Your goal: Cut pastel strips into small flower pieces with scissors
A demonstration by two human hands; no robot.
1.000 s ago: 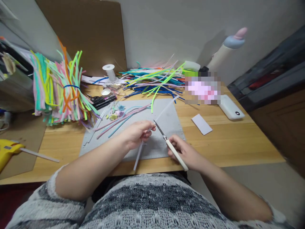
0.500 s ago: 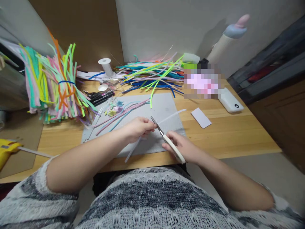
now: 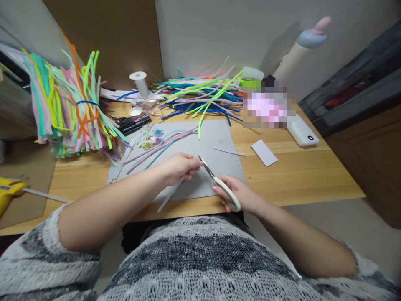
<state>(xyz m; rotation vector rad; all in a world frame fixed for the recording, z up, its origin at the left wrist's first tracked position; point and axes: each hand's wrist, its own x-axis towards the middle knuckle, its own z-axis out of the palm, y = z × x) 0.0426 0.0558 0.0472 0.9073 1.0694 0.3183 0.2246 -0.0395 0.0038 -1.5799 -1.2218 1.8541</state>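
My left hand (image 3: 180,167) pinches a white pipe cleaner (image 3: 169,195) that runs down toward the table's front edge. My right hand (image 3: 238,195) is closed round the cream handles of a pair of scissors (image 3: 216,182), whose blades point up-left at my left fingertips. A cut-off white piece (image 3: 229,151) lies on the grey mat (image 3: 216,133) to the right of the blades. Pink and blue pipe cleaners (image 3: 163,146) and small flower shapes (image 3: 150,142) lie on the mat's left part.
A big bundle of pastel pipe cleaners (image 3: 69,108) stands at the left, a loose coloured heap (image 3: 203,96) at the back. A wire spool (image 3: 139,82), black pliers (image 3: 131,122), white card (image 3: 264,152), white power bank (image 3: 302,133) and yellow glue gun (image 3: 9,191) sit around the mat.
The long white end that stuck out past the blades has been cut off and now lies flat on the mat. The scissors have closed and my right hand has drawn back a little.
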